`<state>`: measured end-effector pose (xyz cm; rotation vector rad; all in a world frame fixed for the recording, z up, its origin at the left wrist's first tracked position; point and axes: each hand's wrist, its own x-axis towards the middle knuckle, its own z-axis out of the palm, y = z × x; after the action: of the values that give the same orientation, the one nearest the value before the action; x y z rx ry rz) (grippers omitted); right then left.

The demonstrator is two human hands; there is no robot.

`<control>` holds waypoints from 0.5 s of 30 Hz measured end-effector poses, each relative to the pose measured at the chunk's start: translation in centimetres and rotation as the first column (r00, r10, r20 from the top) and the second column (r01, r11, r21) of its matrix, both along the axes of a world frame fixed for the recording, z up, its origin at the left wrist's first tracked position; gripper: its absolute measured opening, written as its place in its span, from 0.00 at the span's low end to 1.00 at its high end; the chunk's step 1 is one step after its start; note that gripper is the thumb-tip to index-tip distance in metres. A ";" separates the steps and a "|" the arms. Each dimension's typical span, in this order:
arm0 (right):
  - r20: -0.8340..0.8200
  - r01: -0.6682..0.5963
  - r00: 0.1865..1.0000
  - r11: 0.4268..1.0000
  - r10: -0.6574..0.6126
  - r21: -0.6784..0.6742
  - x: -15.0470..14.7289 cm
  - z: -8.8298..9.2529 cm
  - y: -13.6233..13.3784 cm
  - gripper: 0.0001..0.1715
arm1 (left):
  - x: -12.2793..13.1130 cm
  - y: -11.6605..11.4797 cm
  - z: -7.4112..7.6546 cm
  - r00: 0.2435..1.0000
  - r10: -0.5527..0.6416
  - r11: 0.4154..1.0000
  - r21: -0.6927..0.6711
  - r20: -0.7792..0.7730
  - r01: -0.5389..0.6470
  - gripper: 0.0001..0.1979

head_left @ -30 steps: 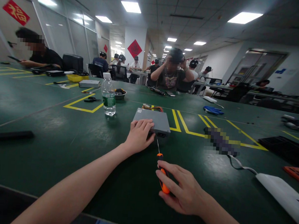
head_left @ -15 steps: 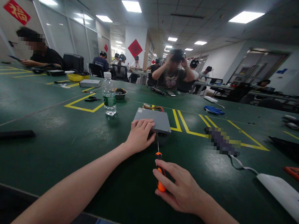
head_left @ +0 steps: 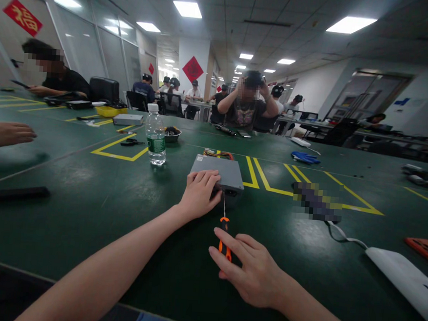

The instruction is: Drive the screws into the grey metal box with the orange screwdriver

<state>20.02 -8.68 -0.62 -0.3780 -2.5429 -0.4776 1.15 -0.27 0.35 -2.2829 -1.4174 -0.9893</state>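
Note:
A grey computer power supply (head_left: 230,172) rests on the green table (head_left: 127,242), its cables bunched at the far side. My left hand (head_left: 198,194) lies over its near left part, fingers on top and thumb at the front face, gripping it. With fingers around the orange-and-black handle, my right hand (head_left: 254,268) holds a screwdriver (head_left: 224,224). The screwdriver's shaft points away from me, and its tip reaches the front face of the power supply near my left thumb. What the tip touches is too small to make out.
A water bottle (head_left: 156,139) stands left of the power supply, with a metal bowl (head_left: 172,136) behind it. On the right lie a white power strip (head_left: 403,281), an orange phone-like object (head_left: 423,249) and blue gloves (head_left: 305,158). Another person's hand (head_left: 8,135) reaches in at left.
My right hand has shifted slightly left, and its fingers have moved around the screwdriver handle. My left hand stays on the power supply. Another person's hand has come in at the left.

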 end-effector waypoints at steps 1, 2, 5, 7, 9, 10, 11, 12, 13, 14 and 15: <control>0.003 0.002 1.000 1.000 -0.002 -0.002 0.0 0.0 0.0 0.16 | 0.0 0.0 0.0 1.000 0.002 1.000 -0.002 0.002 -0.002 0.15; 0.008 0.005 1.000 1.000 -0.005 -0.003 0.0 0.0 0.0 0.17 | 0.0 0.0 0.0 1.000 0.004 1.000 -0.004 0.004 -0.004 0.14; 0.022 0.005 1.000 1.000 -0.004 -0.008 -0.3 0.1 -0.1 0.17 | 0.1 -0.1 0.0 1.000 0.007 1.000 -0.007 0.008 -0.007 0.14; 0.035 -0.003 0.999 1.000 0.004 -0.019 -0.5 0.2 -0.1 0.16 | 0.1 -0.1 0.0 1.000 0.007 1.000 -0.007 0.009 -0.007 0.14; 0.064 0.004 0.998 0.999 -0.002 -0.038 -0.6 0.3 -0.2 0.16 | 0.1 -0.1 0.1 1.000 0.007 1.000 -0.004 0.010 -0.006 0.14; 0.082 0.014 0.997 0.999 -0.010 -0.052 -0.7 0.3 -0.2 0.16 | 0.1 -0.1 0.1 1.000 0.004 1.000 -0.002 0.008 -0.004 0.14; 0.099 0.024 0.995 0.997 -0.018 -0.067 -0.7 0.4 -0.2 0.16 | 0.1 -0.1 0.1 1.000 0.001 1.000 0.001 0.006 -0.001 0.14; 0.115 0.032 0.993 0.996 -0.022 -0.085 -0.8 0.5 -0.3 0.15 | 0.0 -0.1 0.1 1.000 -0.002 1.000 0.004 0.005 0.002 0.14; 0.128 0.036 0.992 0.994 -0.022 -0.107 -0.8 0.6 -0.3 0.15 | 0.0 -0.1 0.1 1.000 -0.003 1.000 0.006 0.005 0.003 0.14; 0.139 0.037 0.990 0.991 -0.019 -0.130 -0.8 0.7 -0.3 0.15 | 0.0 -0.1 0.1 1.000 -0.003 1.000 0.006 0.006 0.003 0.14; 0.150 0.038 0.989 0.987 -0.015 -0.154 -0.8 0.8 -0.3 0.15 | 0.0 -0.1 0.1 1.000 -0.001 1.000 0.005 0.006 0.001 0.14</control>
<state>19.23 -8.99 0.17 -0.4494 -2.7323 -0.3266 1.17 -0.33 0.43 -2.2790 -1.4143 -1.0005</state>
